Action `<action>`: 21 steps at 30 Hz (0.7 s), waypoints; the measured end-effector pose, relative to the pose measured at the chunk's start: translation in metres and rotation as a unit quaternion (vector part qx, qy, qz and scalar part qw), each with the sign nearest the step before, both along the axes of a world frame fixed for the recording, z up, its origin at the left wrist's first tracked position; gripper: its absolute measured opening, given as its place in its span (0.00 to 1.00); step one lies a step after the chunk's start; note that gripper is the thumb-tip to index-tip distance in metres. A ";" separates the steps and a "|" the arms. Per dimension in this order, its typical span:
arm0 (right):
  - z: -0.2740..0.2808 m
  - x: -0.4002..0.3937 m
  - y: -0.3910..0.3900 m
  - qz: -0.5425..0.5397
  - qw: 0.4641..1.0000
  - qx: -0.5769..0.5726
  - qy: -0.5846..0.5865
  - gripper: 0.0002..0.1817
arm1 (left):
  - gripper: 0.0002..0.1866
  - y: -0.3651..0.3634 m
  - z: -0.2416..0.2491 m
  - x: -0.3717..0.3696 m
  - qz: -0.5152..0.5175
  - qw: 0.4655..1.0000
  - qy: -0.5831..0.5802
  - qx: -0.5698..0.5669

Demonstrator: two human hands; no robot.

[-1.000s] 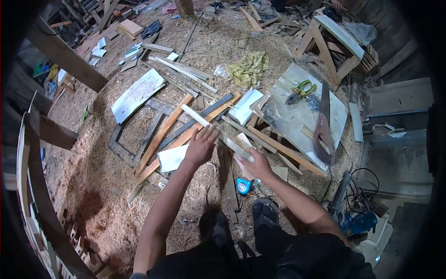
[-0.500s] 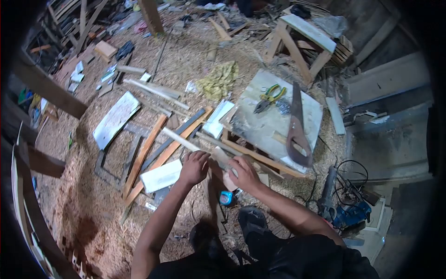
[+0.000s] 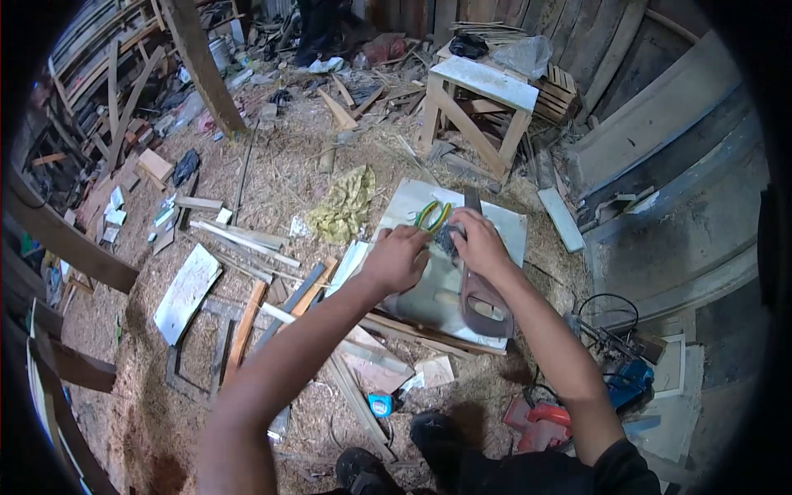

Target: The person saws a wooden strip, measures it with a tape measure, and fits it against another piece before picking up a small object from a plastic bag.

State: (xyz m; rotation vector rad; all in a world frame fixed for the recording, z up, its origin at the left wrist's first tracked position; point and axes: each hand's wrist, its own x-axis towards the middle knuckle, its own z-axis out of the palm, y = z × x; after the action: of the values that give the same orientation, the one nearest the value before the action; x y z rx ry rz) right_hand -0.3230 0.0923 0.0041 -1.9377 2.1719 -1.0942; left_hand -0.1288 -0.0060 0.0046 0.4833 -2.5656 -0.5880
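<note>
My left hand (image 3: 399, 257) is over the left part of a pale board (image 3: 412, 198), its fingers curled beside a pair of pliers (image 3: 432, 216) with green and yellow handles. The pliers' jaws are hidden, and what lies under those fingers does not show. My right hand (image 3: 483, 241) has its thumb and fingers closed round a small clear bag of dark bits (image 3: 449, 239), possibly nails. Under that hand lies a handsaw (image 3: 485, 307); its blade tip and brown handle show on either side.
A blue tape measure (image 3: 380, 404) lies on the shavings near my feet. Wood strips (image 3: 244, 330) and a yellow cloth (image 3: 342, 206) are to the left. A wooden stand (image 3: 487, 87) stands at the back. Blue and red power tools (image 3: 540, 421) with cables sit at the right.
Both hands have left the wood strips below the board and reached forward over it, to the pliers, the small bag and the saw. The view has tilted up and shifted right.
</note>
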 end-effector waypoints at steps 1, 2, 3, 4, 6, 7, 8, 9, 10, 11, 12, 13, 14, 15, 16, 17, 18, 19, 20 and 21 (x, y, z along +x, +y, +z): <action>-0.007 -0.008 -0.007 0.003 0.997 0.072 -0.013 0.14 | 0.12 -0.004 -0.008 -0.016 0.029 1.000 -0.002 0.002; -0.017 -0.014 -0.007 0.002 0.998 0.070 0.003 0.15 | 0.12 -0.007 -0.018 -0.028 0.056 0.998 -0.004 0.005; -0.018 -0.011 -0.005 -0.001 0.997 0.069 0.019 0.16 | 0.13 -0.007 -0.023 -0.035 0.065 0.998 -0.027 -0.006; -0.019 -0.009 -0.005 -0.003 0.997 0.069 0.036 0.18 | 0.13 -0.006 -0.029 -0.040 0.079 0.997 -0.014 -0.018; -0.019 -0.013 0.001 -0.003 0.995 0.098 0.008 0.16 | 0.14 0.002 -0.041 -0.043 0.112 0.993 0.008 -0.037; -0.021 -0.015 0.002 0.008 0.995 0.099 -0.006 0.15 | 0.14 0.004 -0.045 -0.042 0.119 0.993 0.002 -0.027; -0.021 -0.016 0.003 0.020 0.995 0.100 -0.019 0.14 | 0.14 0.006 -0.048 -0.041 0.125 0.992 0.004 -0.034; -0.015 -0.014 0.005 0.016 0.992 0.119 -0.050 0.14 | 0.14 0.007 -0.050 -0.039 0.131 0.990 0.006 -0.043; -0.005 -0.010 0.007 0.013 0.987 0.137 -0.081 0.13 | 0.14 0.008 -0.049 -0.036 0.139 0.989 0.008 -0.053; 0.000 -0.008 0.006 0.011 0.982 0.154 -0.110 0.12 | 0.15 0.009 -0.048 -0.034 0.138 0.989 -0.017 -0.042; -0.002 -0.007 0.007 0.008 0.983 0.134 -0.122 0.11 | 0.15 0.012 -0.046 -0.031 0.139 0.989 -0.012 -0.037; -0.005 -0.004 0.010 0.005 0.984 0.115 -0.135 0.11 | 0.15 0.017 -0.043 -0.029 0.140 0.990 -0.007 -0.031; -0.007 -0.001 0.012 0.002 0.985 0.094 -0.147 0.10 | 0.16 0.021 -0.043 -0.028 0.141 0.990 -0.002 -0.028; -0.008 0.001 0.012 -0.006 0.985 0.082 -0.151 0.09 | 0.18 0.023 -0.043 -0.028 0.145 0.989 -0.010 -0.021; -0.010 0.003 0.013 -0.012 0.985 0.071 -0.156 0.08 | 0.18 0.026 -0.043 -0.027 0.152 0.988 0.009 -0.005; -0.012 0.006 0.014 -0.021 0.985 0.060 -0.161 0.07 | 0.19 0.030 -0.044 -0.027 0.157 0.987 0.026 0.012; -0.012 0.009 0.016 -0.028 0.978 0.062 -0.198 0.07 | 0.19 0.034 -0.044 -0.026 0.163 0.985 0.043 0.028; -0.011 0.011 0.017 -0.036 0.969 0.064 -0.234 0.06 | 0.18 0.038 -0.044 -0.026 0.175 0.981 0.075 0.040; -0.009 0.014 0.019 -0.044 0.960 0.066 -0.269 0.06 | 0.17 0.038 -0.042 -0.026 0.168 0.979 0.101 0.049; -0.007 0.016 0.020 -0.040 0.956 0.063 -0.282 0.05 | 0.17 0.036 -0.041 -0.026 0.160 0.977 0.128 0.058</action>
State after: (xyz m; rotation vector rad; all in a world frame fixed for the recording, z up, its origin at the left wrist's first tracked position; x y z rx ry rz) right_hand -0.3066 0.1128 -0.0025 -1.2811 1.9472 -1.2848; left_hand -0.1546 0.0303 -0.0364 0.7892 -2.1606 -0.6379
